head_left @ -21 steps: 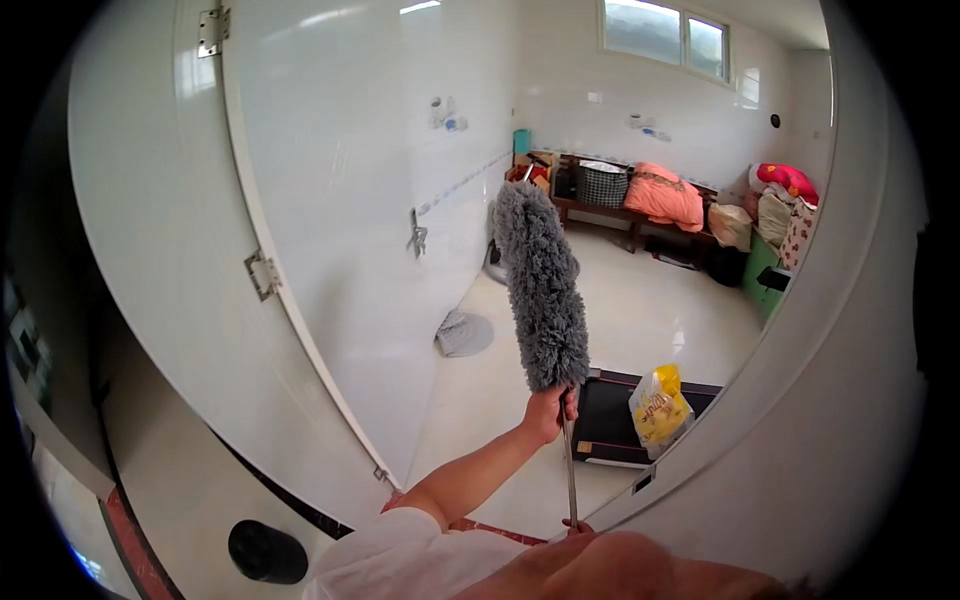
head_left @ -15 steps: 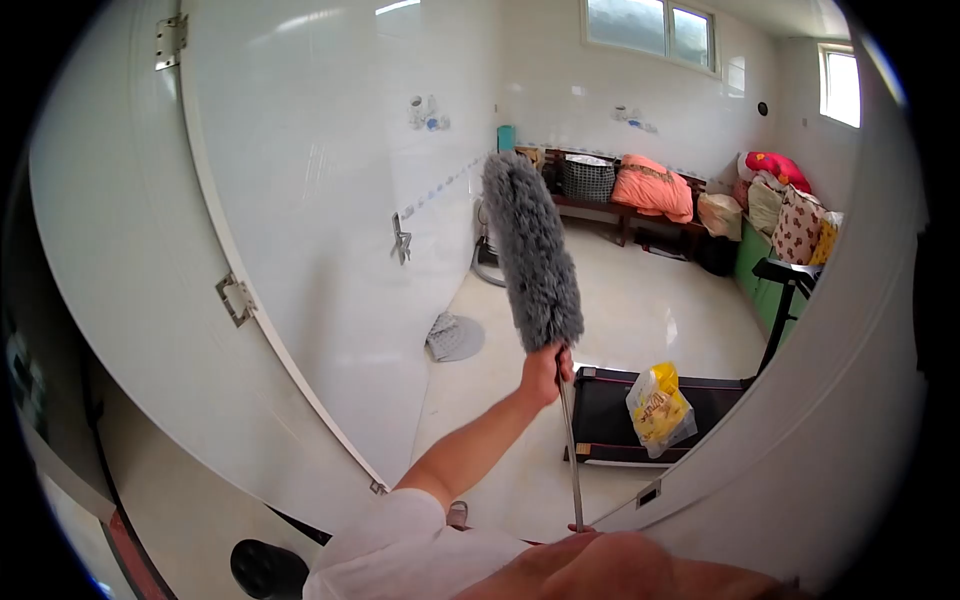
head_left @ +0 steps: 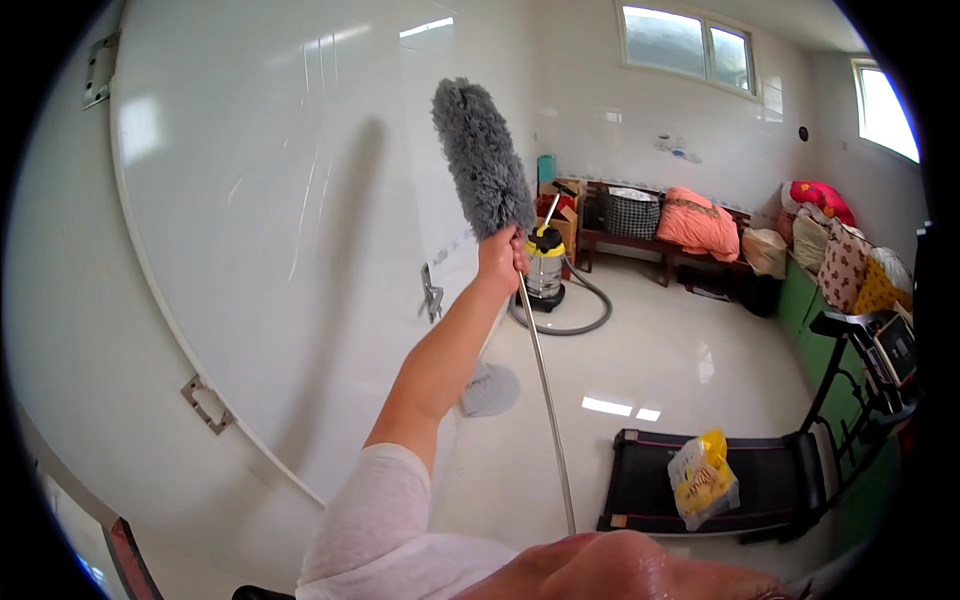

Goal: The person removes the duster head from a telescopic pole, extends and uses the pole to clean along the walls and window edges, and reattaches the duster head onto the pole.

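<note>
My left hand [head_left: 500, 260] is closed around a fluffy grey duster [head_left: 484, 160], just under its head. The arm is stretched forward and the duster tilts up, leaning a little left, in front of the white door [head_left: 240, 200]. From my fist its thin metal pole [head_left: 545, 395] runs down to the bottom of the view, where its lower end is hidden. My right hand does not show. The door handle [head_left: 432, 293] lies left of my left hand, apart from it.
A treadmill [head_left: 720, 470] with a yellow-and-clear plastic bag [head_left: 704, 480] on it stands at the lower right. Behind are a wet-dry vacuum [head_left: 545, 270] with a hose, a wooden bench [head_left: 622, 240] with bundles, and green cabinets [head_left: 815, 310]. A grey mat [head_left: 490, 390] lies by the door.
The duster and my left hand have moved up and to the left in view, toward the door. The view has shifted, revealing the vacuum and more treadmill. Part of my right hand has left sight.
</note>
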`<act>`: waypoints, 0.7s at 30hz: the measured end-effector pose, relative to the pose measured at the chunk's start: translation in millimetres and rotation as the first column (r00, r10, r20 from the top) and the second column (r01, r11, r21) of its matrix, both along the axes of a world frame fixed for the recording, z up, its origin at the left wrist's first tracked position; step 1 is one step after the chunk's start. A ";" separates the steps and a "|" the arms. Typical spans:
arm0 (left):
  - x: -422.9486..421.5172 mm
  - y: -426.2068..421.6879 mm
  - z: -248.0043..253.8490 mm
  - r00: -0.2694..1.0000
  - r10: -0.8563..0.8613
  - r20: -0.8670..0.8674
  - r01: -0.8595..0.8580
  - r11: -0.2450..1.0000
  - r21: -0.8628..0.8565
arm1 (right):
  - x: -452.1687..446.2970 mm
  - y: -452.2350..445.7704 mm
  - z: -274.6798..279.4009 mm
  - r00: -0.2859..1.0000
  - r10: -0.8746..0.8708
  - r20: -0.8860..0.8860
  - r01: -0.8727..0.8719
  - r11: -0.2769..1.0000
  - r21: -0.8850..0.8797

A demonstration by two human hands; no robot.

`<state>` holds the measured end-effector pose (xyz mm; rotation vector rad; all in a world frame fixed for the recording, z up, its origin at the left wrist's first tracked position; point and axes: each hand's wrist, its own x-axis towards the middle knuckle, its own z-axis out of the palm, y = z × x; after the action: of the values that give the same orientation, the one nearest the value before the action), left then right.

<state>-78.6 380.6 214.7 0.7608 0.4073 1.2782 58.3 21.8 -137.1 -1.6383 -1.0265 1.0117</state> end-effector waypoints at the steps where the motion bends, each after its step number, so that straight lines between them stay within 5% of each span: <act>1: -2.1 11.0 14.8 1.000 0.010 -0.004 -0.010 1.000 0.014 | -1.1 16.9 1.7 1.000 0.014 0.006 -0.014 1.000 0.003; 21: -0.6 183.6 155.3 0.956 0.289 -0.058 -0.254 0.907 0.336 | 72.6 269.8 -10.4 0.963 0.254 0.091 -0.257 0.966 0.016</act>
<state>-79.2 564.2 370.0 1.0842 0.4024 1.5964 130.9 291.7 -147.5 -1.5662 -1.3324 1.0941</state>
